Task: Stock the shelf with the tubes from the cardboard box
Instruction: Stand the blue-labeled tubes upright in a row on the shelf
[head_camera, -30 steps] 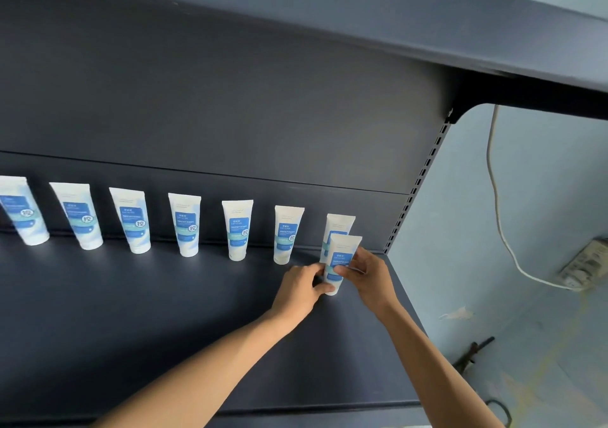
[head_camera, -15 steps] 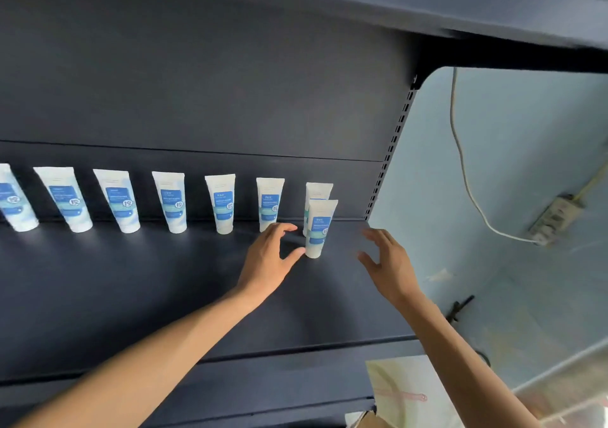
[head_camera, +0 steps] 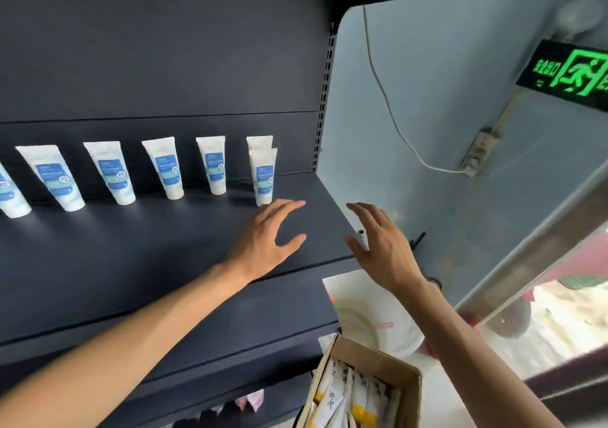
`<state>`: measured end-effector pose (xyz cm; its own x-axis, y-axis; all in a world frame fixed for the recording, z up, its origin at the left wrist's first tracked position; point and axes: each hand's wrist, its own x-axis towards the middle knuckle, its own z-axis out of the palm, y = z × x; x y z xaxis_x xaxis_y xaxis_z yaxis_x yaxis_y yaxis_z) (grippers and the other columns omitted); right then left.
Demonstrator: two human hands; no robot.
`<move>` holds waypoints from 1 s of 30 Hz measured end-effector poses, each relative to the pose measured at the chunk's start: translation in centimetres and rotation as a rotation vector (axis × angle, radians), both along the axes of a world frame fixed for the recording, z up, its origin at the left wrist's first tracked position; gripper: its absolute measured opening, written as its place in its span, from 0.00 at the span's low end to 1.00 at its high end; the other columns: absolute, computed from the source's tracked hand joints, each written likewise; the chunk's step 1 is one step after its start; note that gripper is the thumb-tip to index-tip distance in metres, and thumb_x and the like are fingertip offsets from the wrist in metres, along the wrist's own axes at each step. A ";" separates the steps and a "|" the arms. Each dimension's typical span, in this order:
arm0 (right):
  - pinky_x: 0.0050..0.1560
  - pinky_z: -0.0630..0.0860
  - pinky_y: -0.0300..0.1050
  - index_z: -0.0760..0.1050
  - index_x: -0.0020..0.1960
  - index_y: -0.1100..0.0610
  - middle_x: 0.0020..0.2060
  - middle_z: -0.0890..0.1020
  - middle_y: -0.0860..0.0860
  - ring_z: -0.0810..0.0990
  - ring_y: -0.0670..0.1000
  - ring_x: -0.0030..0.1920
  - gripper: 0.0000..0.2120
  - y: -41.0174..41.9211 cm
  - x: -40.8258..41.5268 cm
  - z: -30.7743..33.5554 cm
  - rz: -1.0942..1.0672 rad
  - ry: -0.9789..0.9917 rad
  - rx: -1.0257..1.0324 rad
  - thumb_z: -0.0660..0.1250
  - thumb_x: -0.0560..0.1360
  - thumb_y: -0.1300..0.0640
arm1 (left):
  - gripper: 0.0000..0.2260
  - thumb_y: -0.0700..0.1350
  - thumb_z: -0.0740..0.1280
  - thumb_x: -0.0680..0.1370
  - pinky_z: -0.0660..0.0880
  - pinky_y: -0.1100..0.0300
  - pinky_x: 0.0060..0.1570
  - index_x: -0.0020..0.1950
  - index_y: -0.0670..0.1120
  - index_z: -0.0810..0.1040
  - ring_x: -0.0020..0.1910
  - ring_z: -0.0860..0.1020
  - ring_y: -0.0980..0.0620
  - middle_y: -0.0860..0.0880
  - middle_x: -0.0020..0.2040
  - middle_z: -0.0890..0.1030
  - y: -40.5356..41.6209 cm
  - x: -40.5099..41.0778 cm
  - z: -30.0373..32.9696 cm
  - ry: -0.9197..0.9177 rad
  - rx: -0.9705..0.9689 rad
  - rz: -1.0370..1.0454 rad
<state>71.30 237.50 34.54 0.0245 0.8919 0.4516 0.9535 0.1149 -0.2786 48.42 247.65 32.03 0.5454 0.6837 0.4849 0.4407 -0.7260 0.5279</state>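
Several white tubes with blue labels stand cap-down in a row along the back of the dark shelf. At the row's right end a front tube stands just before another tube. My left hand hovers over the shelf just in front of that tube, fingers spread and empty. My right hand is off the shelf's right edge, fingers relaxed, holding nothing. The cardboard box sits low at the right with white and yellow packs inside.
A perforated upright bounds the shelf on the right. Beyond it are a blue wall, a hanging white cable, a power strip and a green exit sign. A white surface lies under the box.
Both hands let go of the front tube, which now stands on the shelf, and drew back toward me. The view tilted down and right, bringing the box into sight.
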 end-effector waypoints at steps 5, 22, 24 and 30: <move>0.61 0.73 0.48 0.68 0.72 0.57 0.67 0.75 0.51 0.74 0.55 0.65 0.25 -5.6 1.7 -2.0 -0.064 -0.008 -0.008 0.69 0.78 0.54 | 0.25 0.52 0.70 0.77 0.73 0.57 0.62 0.73 0.53 0.70 0.64 0.72 0.54 0.56 0.67 0.73 -3.8 3.0 -1.6 0.101 0.095 -0.084; 0.55 0.76 0.53 0.71 0.67 0.60 0.57 0.78 0.56 0.77 0.58 0.57 0.20 -22.6 2.8 -20.4 -0.361 0.331 -0.303 0.69 0.76 0.59 | 0.16 0.39 0.70 0.76 0.75 0.57 0.58 0.64 0.47 0.78 0.56 0.78 0.52 0.51 0.58 0.82 -16.7 9.3 -21.2 0.333 -0.108 -0.465; 0.54 0.76 0.55 0.72 0.66 0.61 0.57 0.78 0.57 0.78 0.59 0.56 0.20 -23.8 2.2 -24.1 -0.390 0.369 -0.391 0.69 0.77 0.58 | 0.16 0.37 0.68 0.77 0.77 0.53 0.58 0.63 0.47 0.78 0.57 0.79 0.51 0.51 0.57 0.82 -17.8 8.9 -25.0 0.435 -0.203 -0.479; 0.54 0.75 0.50 0.72 0.65 0.61 0.58 0.79 0.56 0.78 0.57 0.57 0.17 -26.2 -0.2 -34.9 -0.499 0.598 -0.632 0.68 0.78 0.58 | 0.21 0.33 0.64 0.76 0.76 0.49 0.61 0.68 0.45 0.76 0.63 0.76 0.46 0.47 0.63 0.79 -19.8 7.2 -35.2 0.877 -0.278 -0.619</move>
<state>71.11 211.27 -0.37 0.5292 0.7898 -0.3102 0.5354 -0.5944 -0.6001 55.61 227.88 -3.20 0.9094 0.1993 -0.3651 0.3435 -0.8548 0.3890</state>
